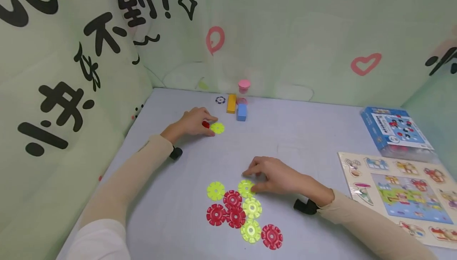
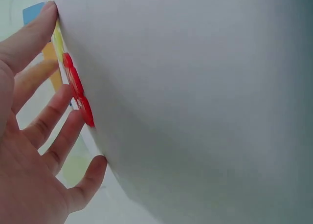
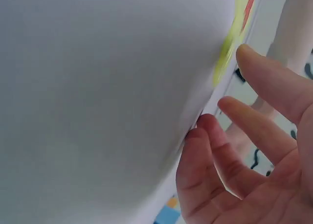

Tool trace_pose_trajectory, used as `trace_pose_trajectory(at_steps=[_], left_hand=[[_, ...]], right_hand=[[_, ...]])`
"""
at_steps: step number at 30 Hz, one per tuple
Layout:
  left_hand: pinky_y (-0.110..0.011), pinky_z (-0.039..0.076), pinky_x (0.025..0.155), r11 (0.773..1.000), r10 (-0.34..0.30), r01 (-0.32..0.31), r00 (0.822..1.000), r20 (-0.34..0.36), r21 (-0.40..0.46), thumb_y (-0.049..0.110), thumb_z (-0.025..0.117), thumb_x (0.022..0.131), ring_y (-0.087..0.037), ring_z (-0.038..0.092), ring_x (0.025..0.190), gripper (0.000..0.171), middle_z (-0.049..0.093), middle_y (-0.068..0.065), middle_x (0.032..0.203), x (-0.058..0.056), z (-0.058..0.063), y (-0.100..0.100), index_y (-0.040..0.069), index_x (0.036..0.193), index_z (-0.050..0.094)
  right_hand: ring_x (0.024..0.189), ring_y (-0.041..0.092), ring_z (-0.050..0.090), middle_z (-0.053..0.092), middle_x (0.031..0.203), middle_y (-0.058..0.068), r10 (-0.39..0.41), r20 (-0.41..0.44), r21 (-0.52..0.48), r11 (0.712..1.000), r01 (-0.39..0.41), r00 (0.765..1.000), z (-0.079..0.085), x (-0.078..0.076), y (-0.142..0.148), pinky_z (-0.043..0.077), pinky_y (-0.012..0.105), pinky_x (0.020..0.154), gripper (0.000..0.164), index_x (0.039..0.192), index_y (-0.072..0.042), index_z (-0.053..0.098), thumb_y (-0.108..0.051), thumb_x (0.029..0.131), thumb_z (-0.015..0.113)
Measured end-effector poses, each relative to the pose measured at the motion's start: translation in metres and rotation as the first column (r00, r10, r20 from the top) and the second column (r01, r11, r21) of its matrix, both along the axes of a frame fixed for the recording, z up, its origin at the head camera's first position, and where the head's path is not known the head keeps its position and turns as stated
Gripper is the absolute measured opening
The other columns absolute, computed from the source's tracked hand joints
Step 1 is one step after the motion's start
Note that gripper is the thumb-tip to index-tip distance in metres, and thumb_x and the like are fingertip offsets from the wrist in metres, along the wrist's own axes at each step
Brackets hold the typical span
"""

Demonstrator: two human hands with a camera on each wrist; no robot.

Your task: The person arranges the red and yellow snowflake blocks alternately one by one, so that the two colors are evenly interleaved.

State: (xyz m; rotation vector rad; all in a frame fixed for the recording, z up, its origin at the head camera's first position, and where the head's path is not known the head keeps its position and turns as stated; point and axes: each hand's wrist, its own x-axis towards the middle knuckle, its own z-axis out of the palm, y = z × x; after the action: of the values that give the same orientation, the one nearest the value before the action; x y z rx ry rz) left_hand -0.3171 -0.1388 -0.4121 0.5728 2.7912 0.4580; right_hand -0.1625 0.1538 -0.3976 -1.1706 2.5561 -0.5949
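Note:
My left hand (image 1: 195,122) lies low over the far left of the table, fingers spread. A yellow-green notched disc (image 1: 217,128) sits between its thumb and index fingertip, and a red disc (image 1: 205,124) is partly hidden under the hand. Edge-on in the left wrist view, the red pieces (image 2: 77,87) run along the fingertips. My right hand (image 1: 275,174) reaches in from the right, fingers loosely bent, its thumb tip at the edge of a yellow-green disc (image 1: 245,188). That disc belongs to a flat group with red discs (image 1: 216,214) and other yellow-green discs (image 1: 251,230).
Yellow (image 1: 231,103) and blue (image 1: 241,112) blocks stand at the back beside a pink-topped piece (image 1: 244,84). On the right are a blue box (image 1: 398,131) and a picture puzzle board (image 1: 410,196). Printed cloth walls (image 1: 271,33) enclose the table (image 1: 171,212).

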Motion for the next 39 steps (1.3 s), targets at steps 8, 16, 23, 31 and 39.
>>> trace_pose_trajectory(at_steps=[8,16,23,31,39], left_hand=[[-0.057,0.033,0.099,1.000,0.006,-0.005,1.000,0.021,-0.031,0.051,0.074,0.075,-0.022,0.041,0.117,0.056,0.051,-0.002,0.123,0.001,0.004,0.008,0.038,0.127,0.059],[-0.058,0.032,0.099,1.000,0.000,0.001,0.999,0.033,-0.029,0.050,0.075,0.075,-0.022,0.041,0.115,0.056,0.051,-0.001,0.122,0.000,0.003,0.009,0.037,0.127,0.059],[-0.060,0.030,0.101,0.999,0.010,-0.009,1.000,0.024,-0.034,0.050,0.075,0.075,-0.022,0.041,0.116,0.055,0.051,-0.001,0.122,0.001,0.003,0.009,0.037,0.127,0.059],[-0.060,0.029,0.102,0.999,0.006,-0.005,0.999,0.033,-0.033,0.049,0.075,0.075,-0.022,0.041,0.116,0.056,0.051,-0.001,0.123,0.001,0.004,0.009,0.037,0.127,0.059],[-0.059,0.032,0.100,1.000,-0.001,0.001,1.000,0.016,-0.023,0.051,0.075,0.075,-0.022,0.041,0.116,0.056,0.051,-0.001,0.121,0.002,0.005,0.007,0.037,0.127,0.059]], right_hand=[[0.090,0.007,0.052,0.058,0.104,-0.005,0.029,-0.144,0.104,0.994,-0.014,0.989,0.002,0.019,-0.008,0.048,0.023,0.076,0.041,0.115,-0.020,0.069,-0.037,0.078,0.076],[0.091,0.005,0.054,0.059,0.101,-0.010,-0.038,-0.049,0.083,0.996,0.042,0.998,0.000,0.019,-0.012,0.050,0.025,0.082,0.040,0.108,-0.018,0.062,-0.035,0.076,0.078],[0.093,0.005,0.057,0.059,0.103,-0.009,-0.048,0.021,0.045,0.998,0.047,0.999,0.001,0.019,-0.012,0.051,0.023,0.082,0.040,0.112,-0.018,0.065,-0.031,0.077,0.078],[0.092,0.008,0.054,0.060,0.105,-0.005,0.037,-0.065,0.083,0.996,-0.032,0.997,0.002,0.018,-0.028,0.048,0.022,0.078,0.042,0.117,-0.018,0.068,-0.038,0.081,0.073],[0.093,0.007,0.049,0.060,0.103,-0.009,0.119,-0.159,0.158,0.983,-0.094,0.980,0.002,0.028,-0.049,0.039,0.026,0.077,0.041,0.111,-0.030,0.071,-0.053,0.077,0.071]])
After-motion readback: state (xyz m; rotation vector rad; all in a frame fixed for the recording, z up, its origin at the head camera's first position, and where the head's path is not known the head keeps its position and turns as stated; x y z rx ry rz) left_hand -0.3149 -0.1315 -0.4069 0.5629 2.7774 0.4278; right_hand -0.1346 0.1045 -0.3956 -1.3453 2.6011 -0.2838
